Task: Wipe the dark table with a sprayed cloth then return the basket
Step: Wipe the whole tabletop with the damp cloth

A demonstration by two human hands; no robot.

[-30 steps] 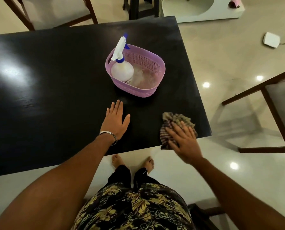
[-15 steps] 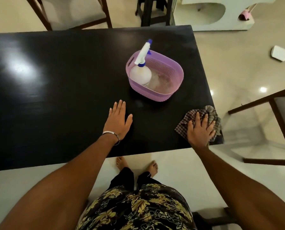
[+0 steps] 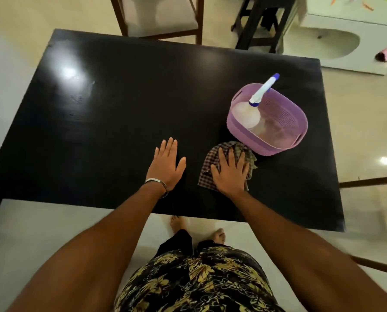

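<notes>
Moved since half a second back: the right hand (image 3: 231, 172) and the checked cloth (image 3: 227, 164), gone from the right edge of the dark table (image 3: 120, 104) to a spot nearer the middle, just in front of the purple basket (image 3: 267, 122). Left hand (image 3: 167, 164) in the same place as before.

Right hand flat on the cloth, fingers straight and spread wide, pressing it onto the table top. Cloth poking out past the fingertips and on the left side of the hand, its far edge right next to the basket, maybe touching. Left hand flat on the bare table, fingers straight and close together, holding nothing, just beside the cloth. Silver bangle (image 3: 156, 182) on the left wrist.

Inside the basket, a white spray bottle (image 3: 247, 114), leaning, with its blue-tipped nozzle up past the rim. Basket near the right end of the table. Wooden chair (image 3: 161, 16) past the far edge. Bare feet (image 3: 219, 236) on the pale floor below.
</notes>
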